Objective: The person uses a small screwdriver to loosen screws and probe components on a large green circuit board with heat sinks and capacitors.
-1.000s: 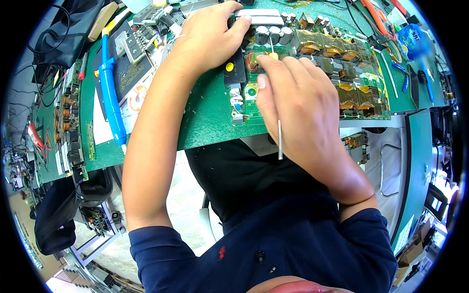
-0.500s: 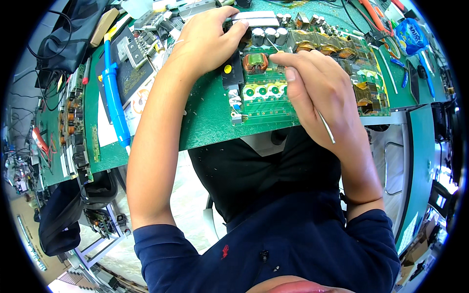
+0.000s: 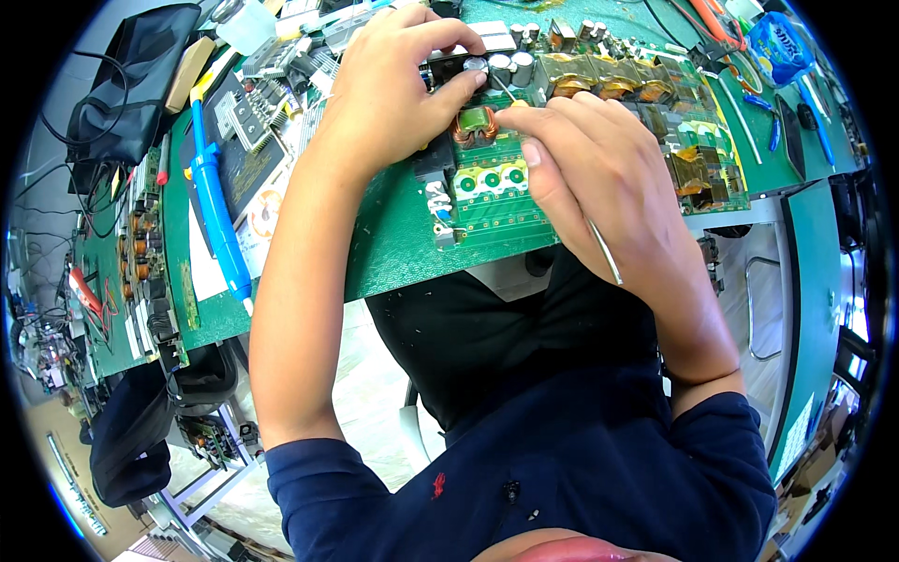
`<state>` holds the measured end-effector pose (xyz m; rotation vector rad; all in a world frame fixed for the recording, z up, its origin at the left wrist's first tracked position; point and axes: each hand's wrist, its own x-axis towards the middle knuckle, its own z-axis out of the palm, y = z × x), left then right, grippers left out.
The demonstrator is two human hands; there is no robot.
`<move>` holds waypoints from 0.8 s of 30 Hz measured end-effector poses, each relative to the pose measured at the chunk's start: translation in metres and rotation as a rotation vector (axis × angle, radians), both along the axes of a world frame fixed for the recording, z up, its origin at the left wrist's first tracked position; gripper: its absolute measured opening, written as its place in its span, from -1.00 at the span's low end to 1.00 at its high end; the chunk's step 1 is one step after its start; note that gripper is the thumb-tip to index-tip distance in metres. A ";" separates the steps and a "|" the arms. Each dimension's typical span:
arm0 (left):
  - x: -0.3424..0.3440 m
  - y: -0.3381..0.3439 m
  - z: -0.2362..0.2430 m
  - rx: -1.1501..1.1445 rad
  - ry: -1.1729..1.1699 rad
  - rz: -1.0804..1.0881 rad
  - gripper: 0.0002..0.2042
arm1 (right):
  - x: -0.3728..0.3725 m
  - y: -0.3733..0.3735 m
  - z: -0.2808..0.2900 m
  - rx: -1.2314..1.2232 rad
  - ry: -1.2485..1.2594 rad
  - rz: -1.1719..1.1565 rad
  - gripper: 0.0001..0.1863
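A green circuit board (image 3: 506,220) packed with parts lies on the table before me. At its far left corner the thumb and forefinger of my left hand (image 3: 398,89) close round a silver-topped cylindrical capacitor (image 3: 476,65). Two more capacitors (image 3: 510,69) stand just right of it. My right hand (image 3: 609,178) grips a thin metal rod-like tool (image 3: 604,253); its far tip reaches in beside the capacitors, and its other end sticks out below the palm. Just left of my right fingertips sits a copper-wound coil (image 3: 475,125). The capacitor's base is hidden.
Left of my arm lies a blue desoldering pump (image 3: 217,201) near loose heatsinks (image 3: 248,122). Another populated board (image 3: 140,253) stands farther left. At right are a blue packet (image 3: 782,51), blue-handled cutters (image 3: 773,131) and a blue pen-like tool (image 3: 817,122).
My left thumb and forefinger have moved from the white-topped bar onto the leftmost capacitor. The right hand has shifted slightly left, still with the rod-like tool; the whole view has shifted a little.
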<state>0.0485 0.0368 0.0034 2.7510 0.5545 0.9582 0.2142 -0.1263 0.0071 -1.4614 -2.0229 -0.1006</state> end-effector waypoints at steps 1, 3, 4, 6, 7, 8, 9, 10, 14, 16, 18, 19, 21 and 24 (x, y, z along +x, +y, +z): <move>0.000 -0.001 0.000 0.003 0.002 0.006 -0.77 | 0.000 -0.001 0.000 0.001 0.001 -0.001 -0.75; 0.000 -0.002 0.000 0.000 -0.023 -0.005 -0.78 | 0.000 -0.001 0.001 0.009 0.003 0.004 -0.74; -0.002 -0.004 0.000 -0.006 -0.050 -0.024 -0.79 | 0.000 -0.001 0.001 0.016 0.000 0.008 -0.74; -0.001 -0.003 -0.001 -0.008 -0.066 -0.042 -0.79 | 0.001 0.000 0.001 0.033 -0.004 0.020 -0.74; 0.001 0.000 -0.001 -0.002 -0.056 -0.040 -0.79 | 0.001 0.000 0.001 0.040 -0.011 0.018 -0.74; 0.001 0.001 -0.002 0.003 -0.046 -0.035 -0.78 | 0.001 0.000 0.001 0.043 -0.013 0.017 -0.74; 0.001 0.003 -0.002 -0.019 -0.031 -0.038 -0.78 | 0.001 -0.001 0.000 0.055 -0.004 0.022 -0.74; 0.000 0.004 -0.003 -0.042 -0.016 -0.039 -0.78 | 0.000 -0.001 -0.001 0.061 -0.018 0.016 -0.74; -0.002 0.008 -0.006 -0.039 -0.004 -0.069 -0.78 | -0.010 -0.002 -0.005 0.097 -0.046 -0.006 -0.72; -0.001 0.007 -0.009 -0.234 -0.141 -0.065 -0.77 | -0.017 -0.001 -0.007 0.112 -0.061 -0.009 -0.58; 0.000 0.008 -0.010 -0.296 -0.194 -0.048 -0.74 | -0.022 -0.004 -0.006 0.092 -0.065 -0.016 -0.47; 0.001 0.009 -0.010 -0.262 -0.179 -0.033 -0.72 | -0.024 -0.005 -0.005 0.084 -0.068 -0.019 -0.41; -0.002 0.010 -0.012 -0.273 -0.090 0.046 -0.75 | -0.026 -0.008 -0.004 0.038 -0.078 -0.029 -0.35; -0.003 0.013 -0.015 -0.190 -0.063 0.080 -0.70 | -0.028 -0.008 -0.007 0.066 -0.115 -0.064 -0.41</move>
